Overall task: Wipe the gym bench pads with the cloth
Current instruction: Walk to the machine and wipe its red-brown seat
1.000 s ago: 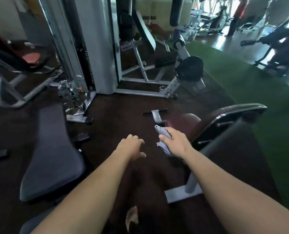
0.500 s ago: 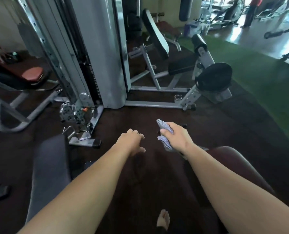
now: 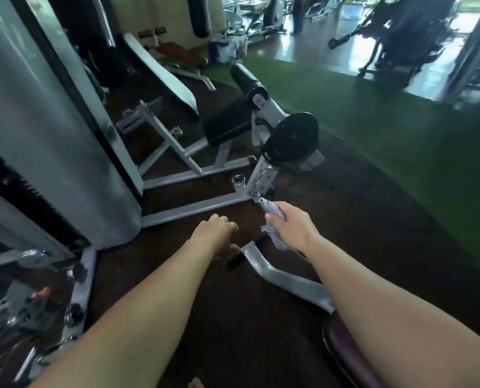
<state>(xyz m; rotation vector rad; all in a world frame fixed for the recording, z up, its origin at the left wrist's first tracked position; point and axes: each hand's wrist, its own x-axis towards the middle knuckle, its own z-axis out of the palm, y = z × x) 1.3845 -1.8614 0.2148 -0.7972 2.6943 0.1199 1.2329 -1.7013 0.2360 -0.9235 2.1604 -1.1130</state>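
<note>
Two bare arms reach forward and down over a dark brown floor [image 3: 233, 317] in a gym. The left hand [image 3: 213, 235] is held knuckles up with the wrist straight; its grip is slack, the fingers loosely curled downward and holding nothing. The right hand [image 3: 293, 229] is level with it and just to its right, the two hands apart. The right grip is closed round a crumpled blue-grey cloth [image 3: 273, 212], with the thumb pressed on top. One end of the cloth sticks out past the thumb and the other end hangs below the palm.

The cloth is in the air and touches no pad. A maroon bench pad [image 3: 345, 357] shows at the lower right, under the right forearm and well behind the cloth. A grey metal frame bar [image 3: 282, 277] runs from that pad toward the hands and passes beneath the cloth.

Beyond the hands stands another machine with a black seat pad [image 3: 227, 121], a black roller pad [image 3: 245, 79] and a round black plate [image 3: 292, 135]. A tall grey weight machine [image 3: 51, 121] fills the left side. Green turf [image 3: 401, 141] lies to the right.
</note>
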